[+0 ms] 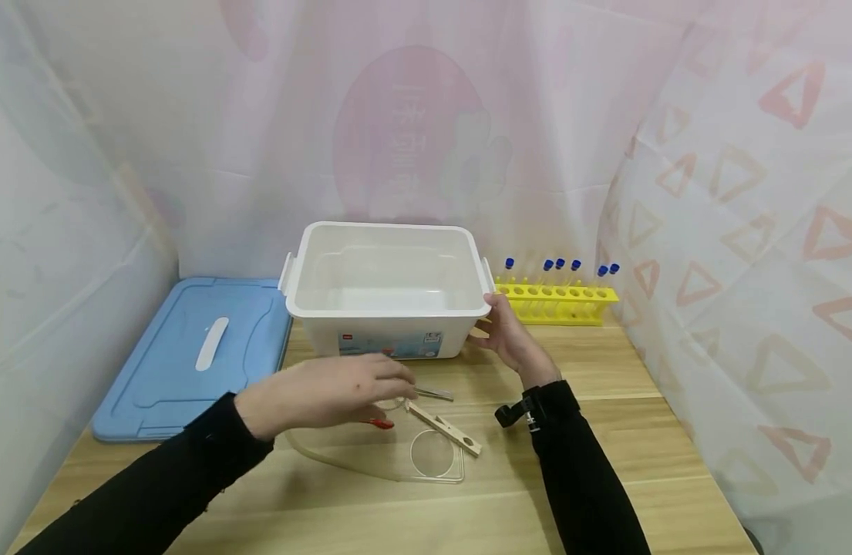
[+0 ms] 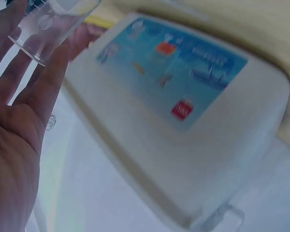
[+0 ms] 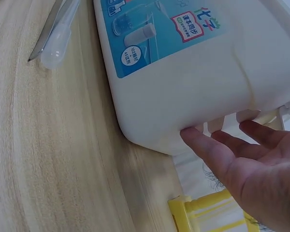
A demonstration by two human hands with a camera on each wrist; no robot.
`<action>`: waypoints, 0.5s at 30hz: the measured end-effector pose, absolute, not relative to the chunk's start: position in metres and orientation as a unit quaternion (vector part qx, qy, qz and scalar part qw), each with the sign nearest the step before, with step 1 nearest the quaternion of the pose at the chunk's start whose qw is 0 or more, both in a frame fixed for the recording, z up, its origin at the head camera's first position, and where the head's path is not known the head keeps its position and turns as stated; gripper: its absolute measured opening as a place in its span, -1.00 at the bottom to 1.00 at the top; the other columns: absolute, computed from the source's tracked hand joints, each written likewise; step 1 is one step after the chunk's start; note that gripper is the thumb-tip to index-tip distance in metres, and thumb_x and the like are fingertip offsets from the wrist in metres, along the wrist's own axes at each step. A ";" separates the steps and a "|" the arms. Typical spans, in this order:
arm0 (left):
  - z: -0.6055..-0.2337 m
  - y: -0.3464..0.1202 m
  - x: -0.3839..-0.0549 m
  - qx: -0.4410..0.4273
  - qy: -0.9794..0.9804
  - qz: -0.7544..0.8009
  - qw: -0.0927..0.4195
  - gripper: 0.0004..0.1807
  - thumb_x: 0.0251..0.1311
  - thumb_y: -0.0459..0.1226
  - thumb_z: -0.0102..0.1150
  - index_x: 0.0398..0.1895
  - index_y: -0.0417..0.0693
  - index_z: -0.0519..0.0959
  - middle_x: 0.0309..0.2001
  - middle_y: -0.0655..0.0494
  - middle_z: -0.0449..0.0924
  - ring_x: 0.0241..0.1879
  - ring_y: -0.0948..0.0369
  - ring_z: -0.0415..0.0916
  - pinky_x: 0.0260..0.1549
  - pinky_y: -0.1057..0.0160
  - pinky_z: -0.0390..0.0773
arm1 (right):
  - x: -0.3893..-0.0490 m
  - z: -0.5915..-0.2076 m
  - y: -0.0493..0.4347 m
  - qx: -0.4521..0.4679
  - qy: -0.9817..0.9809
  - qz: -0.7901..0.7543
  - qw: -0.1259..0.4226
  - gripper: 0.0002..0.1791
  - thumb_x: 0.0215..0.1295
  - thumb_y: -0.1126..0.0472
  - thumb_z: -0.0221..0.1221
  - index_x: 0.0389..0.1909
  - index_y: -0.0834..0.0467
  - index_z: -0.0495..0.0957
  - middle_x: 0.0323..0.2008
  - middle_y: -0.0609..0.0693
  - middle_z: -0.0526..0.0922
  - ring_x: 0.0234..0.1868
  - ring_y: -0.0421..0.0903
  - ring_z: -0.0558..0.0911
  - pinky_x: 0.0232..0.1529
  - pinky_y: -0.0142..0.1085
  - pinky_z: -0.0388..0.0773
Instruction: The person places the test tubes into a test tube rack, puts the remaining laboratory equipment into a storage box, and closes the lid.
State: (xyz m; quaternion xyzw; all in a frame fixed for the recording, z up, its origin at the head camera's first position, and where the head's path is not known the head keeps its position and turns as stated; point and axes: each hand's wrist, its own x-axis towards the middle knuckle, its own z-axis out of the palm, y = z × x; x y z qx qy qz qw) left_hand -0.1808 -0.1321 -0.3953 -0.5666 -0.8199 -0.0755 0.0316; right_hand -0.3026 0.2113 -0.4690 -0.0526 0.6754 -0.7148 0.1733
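Presumably light, slick and fragile, the clear beaker (image 2: 53, 24) in the left hand's (image 1: 335, 389) curled grip suits a wall hold; the right hand (image 1: 506, 338), fingers apart, touches the white box (image 1: 398, 324).

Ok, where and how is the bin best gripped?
The bin is probably best gripped by its end handles, from left and right together: they jut out near the top at opposite ends, and the bin stands upright. Come in carefully on the right, where the rack stands close.

One clear vessel (image 2: 58, 28), one bin (image 1: 391, 314), one lid (image 1: 169, 347) — one rack (image 1: 523, 297), six capped tubes (image 1: 575, 265) — one dropper (image 3: 57, 47).
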 end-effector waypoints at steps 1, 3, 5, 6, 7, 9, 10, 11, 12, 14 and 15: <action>-0.390 -0.135 -0.183 -0.566 -0.820 -0.077 0.042 -0.44 0.51 -0.15 0.62 0.50 0.06 0.71 0.44 0.14 0.78 0.43 0.13 0.74 0.41 0.16 0.82 | -0.303 -0.469 0.211 -0.055 0.676 -0.714 0.174 -0.06 0.66 -0.27 -0.16 0.97 -0.13 -0.04 0.86 0.31 0.15 0.88 0.44 0.21 0.78 0.52 0.29; -0.379 -0.139 -0.187 -0.563 -0.820 -0.089 0.059 -0.42 0.48 -0.19 0.66 0.50 0.02 0.71 0.45 0.11 0.77 0.46 0.10 0.73 0.41 0.13 0.82 | -0.303 -0.470 0.211 -0.057 0.676 -0.714 0.174 -0.06 0.67 -0.28 -0.16 0.96 -0.11 -0.02 0.86 0.31 0.15 0.88 0.44 0.21 0.78 0.53 0.29; -0.371 -0.143 -0.193 -0.567 -0.814 -0.102 0.081 -0.42 0.45 -0.24 0.67 0.48 -0.02 0.71 0.43 0.07 0.78 0.45 0.06 0.74 0.38 0.12 0.84 | -0.303 -0.471 0.212 -0.056 0.676 -0.713 0.176 -0.06 0.67 -0.29 -0.16 0.96 -0.10 -0.01 0.86 0.31 0.14 0.88 0.44 0.20 0.78 0.53 0.28; -0.367 -0.145 -0.196 -0.569 -0.810 -0.107 0.092 -0.41 0.43 -0.27 0.68 0.47 -0.05 0.71 0.43 0.04 0.78 0.44 0.04 0.75 0.37 0.10 0.84 | -0.304 -0.471 0.212 -0.056 0.676 -0.713 0.177 -0.06 0.67 -0.29 -0.16 0.96 -0.09 -0.01 0.87 0.32 0.13 0.88 0.44 0.19 0.79 0.53 0.27; -0.364 -0.147 -0.199 -0.569 -0.808 -0.111 0.101 -0.41 0.42 -0.30 0.68 0.47 -0.06 0.71 0.42 0.02 0.79 0.43 0.03 0.76 0.35 0.10 0.85 | -0.304 -0.471 0.212 -0.056 0.676 -0.713 0.178 -0.06 0.67 -0.29 -0.16 0.96 -0.09 -0.02 0.87 0.32 0.12 0.89 0.44 0.19 0.79 0.52 0.27; -0.357 -0.151 -0.205 -0.567 -0.808 -0.116 0.111 -0.38 0.39 -0.34 0.70 0.47 -0.07 0.70 0.41 0.01 0.80 0.41 0.02 0.77 0.32 0.08 0.87 | -0.305 -0.471 0.212 -0.055 0.675 -0.714 0.178 -0.06 0.67 -0.29 -0.16 0.97 -0.11 -0.03 0.87 0.32 0.12 0.88 0.44 0.19 0.78 0.52 0.27; -0.353 -0.152 -0.207 -0.565 -0.809 -0.116 0.114 -0.38 0.38 -0.35 0.70 0.47 -0.07 0.70 0.41 0.00 0.80 0.40 0.01 0.77 0.31 0.08 0.87 | -0.305 -0.471 0.212 -0.055 0.675 -0.714 0.178 -0.05 0.67 -0.30 -0.16 0.97 -0.12 -0.04 0.87 0.31 0.12 0.88 0.44 0.20 0.78 0.52 0.28; -0.350 -0.154 -0.210 -0.560 -0.813 -0.116 0.113 -0.36 0.37 -0.36 0.71 0.48 -0.06 0.70 0.42 0.01 0.79 0.41 0.01 0.77 0.30 0.08 0.88 | -0.305 -0.471 0.212 -0.055 0.674 -0.715 0.177 -0.06 0.67 -0.30 -0.15 0.97 -0.13 -0.04 0.87 0.31 0.12 0.88 0.44 0.20 0.78 0.52 0.28; -0.346 -0.155 -0.212 -0.554 -0.817 -0.115 0.111 -0.36 0.38 -0.36 0.71 0.49 -0.05 0.69 0.43 0.01 0.79 0.41 0.01 0.77 0.29 0.08 0.88 | -0.305 -0.471 0.212 -0.056 0.674 -0.715 0.177 -0.06 0.67 -0.29 -0.15 0.97 -0.13 -0.05 0.87 0.31 0.13 0.88 0.44 0.21 0.78 0.52 0.29; -0.340 -0.157 -0.216 -0.541 -0.826 -0.117 0.107 -0.38 0.40 -0.34 0.69 0.49 -0.03 0.70 0.45 0.01 0.78 0.41 0.01 0.77 0.30 0.05 0.88 | -0.305 -0.471 0.212 -0.057 0.674 -0.715 0.175 -0.06 0.66 -0.30 -0.15 0.96 -0.14 -0.03 0.86 0.30 0.14 0.87 0.44 0.22 0.77 0.51 0.31; -0.337 -0.157 -0.218 -0.535 -0.830 -0.118 0.104 -0.39 0.42 -0.34 0.68 0.48 -0.03 0.70 0.46 0.01 0.77 0.42 0.00 0.77 0.30 0.04 0.87 | -0.305 -0.471 0.212 -0.057 0.675 -0.715 0.175 -0.06 0.66 -0.30 -0.14 0.96 -0.14 -0.03 0.86 0.30 0.14 0.87 0.44 0.23 0.77 0.51 0.31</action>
